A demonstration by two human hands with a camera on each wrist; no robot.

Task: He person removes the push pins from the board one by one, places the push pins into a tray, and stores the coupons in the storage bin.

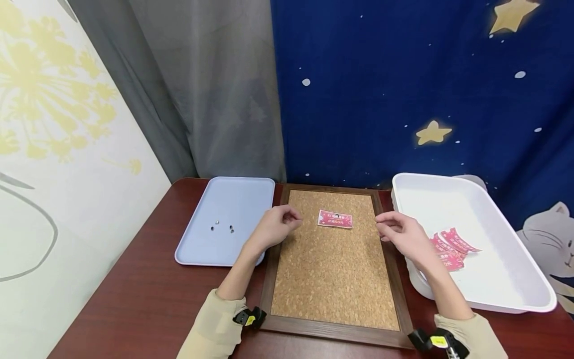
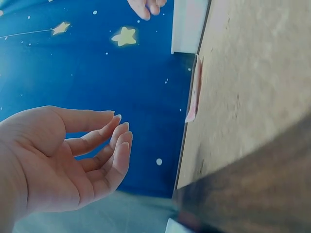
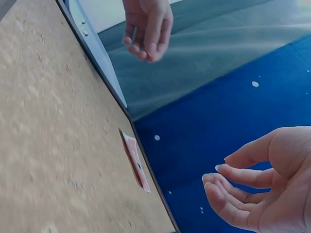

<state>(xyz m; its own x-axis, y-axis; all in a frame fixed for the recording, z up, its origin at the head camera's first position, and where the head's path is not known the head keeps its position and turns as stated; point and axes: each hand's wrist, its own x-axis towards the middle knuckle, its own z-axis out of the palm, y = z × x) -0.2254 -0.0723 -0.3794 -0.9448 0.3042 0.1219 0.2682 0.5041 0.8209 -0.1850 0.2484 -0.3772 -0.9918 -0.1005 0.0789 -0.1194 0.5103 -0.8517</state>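
Note:
A red-and-white paper coupon [image 1: 335, 219] lies against the upper part of a cork board [image 1: 334, 279], with a small dark pin at its top middle. My left hand [image 1: 279, 223] hovers over the board's left edge, left of the coupon. In the left wrist view its thumb and fingers [image 2: 121, 131] curve loosely, with nothing between them. Over the board's right edge is my right hand [image 1: 401, 232], between the coupon and the white bin. The right wrist view shows its fingers [image 3: 214, 191] loosely bent and holding nothing.
A pale blue tray [image 1: 197, 252] with several small metallic pins [image 1: 230, 227] stands on the left of the dark wooden table [image 1: 130, 299]. On the right, a white bin [image 1: 506, 289] holds several more coupons [image 1: 457, 242]. A brown wooden frame [image 1: 332, 333] edges the cork. Curtains hang behind.

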